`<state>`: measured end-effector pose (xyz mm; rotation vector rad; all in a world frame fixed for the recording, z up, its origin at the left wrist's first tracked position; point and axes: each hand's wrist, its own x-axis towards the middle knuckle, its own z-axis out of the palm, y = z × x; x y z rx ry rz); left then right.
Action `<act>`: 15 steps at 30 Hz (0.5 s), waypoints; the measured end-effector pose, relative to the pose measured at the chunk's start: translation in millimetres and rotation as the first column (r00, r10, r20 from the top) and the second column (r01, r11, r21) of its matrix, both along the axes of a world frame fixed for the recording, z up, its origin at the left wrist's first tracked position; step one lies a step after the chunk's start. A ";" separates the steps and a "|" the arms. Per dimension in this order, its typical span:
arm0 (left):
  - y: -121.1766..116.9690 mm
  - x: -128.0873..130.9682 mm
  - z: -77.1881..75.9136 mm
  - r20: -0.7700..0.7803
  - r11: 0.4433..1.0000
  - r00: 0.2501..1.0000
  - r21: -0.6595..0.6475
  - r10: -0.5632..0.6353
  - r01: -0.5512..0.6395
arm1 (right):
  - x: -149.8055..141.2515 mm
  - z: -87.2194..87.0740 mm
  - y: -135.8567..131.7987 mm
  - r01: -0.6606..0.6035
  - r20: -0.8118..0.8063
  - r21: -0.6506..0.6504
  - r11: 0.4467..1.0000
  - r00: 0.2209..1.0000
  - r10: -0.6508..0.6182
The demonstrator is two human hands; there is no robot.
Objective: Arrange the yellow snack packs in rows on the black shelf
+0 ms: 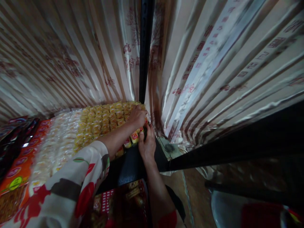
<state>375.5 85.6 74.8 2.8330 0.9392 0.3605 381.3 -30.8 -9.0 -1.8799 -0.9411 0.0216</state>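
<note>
My left hand (137, 117) reaches over rows of small yellow wrapped snack packets (103, 118) at their far right corner. Its fingers are bent down and closed at the last row, on what looks like one small yellow packet, mostly hidden. Just in front of it, my right hand (147, 144) rests against the right end of the rows. The thumb and fingers of that hand are stretched out and apart, beside packets with red labels (134, 137). The packets stand tightly side by side on a dark shelf (128, 163).
White packets (57, 139), an orange bag (26, 161) and dark packages (14, 136) lie to the left. A black post (144, 53) rises behind the corner, with printed curtains (201, 63) around it. Below stands a red basket (106, 202); a pale basin (223, 209) sits lower right.
</note>
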 end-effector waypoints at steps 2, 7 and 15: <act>1.6 -0.2 -2.9 0.009 1.000 1.000 -0.014 0.007 -0.007 | 1.0 -1.7 1.9 -0.037 0.021 -0.029 0.999 0.999 0.038; 0.0 2.9 -5.9 -0.020 0.998 0.998 -0.024 0.063 -0.063 | -0.1 -3.3 3.7 -0.056 0.053 -0.098 0.994 0.997 0.061; -5.8 -2.3 5.7 0.022 1.000 1.000 -0.001 -0.015 0.015 | 0.4 0.3 3.9 -0.040 0.051 -0.094 0.995 0.998 0.045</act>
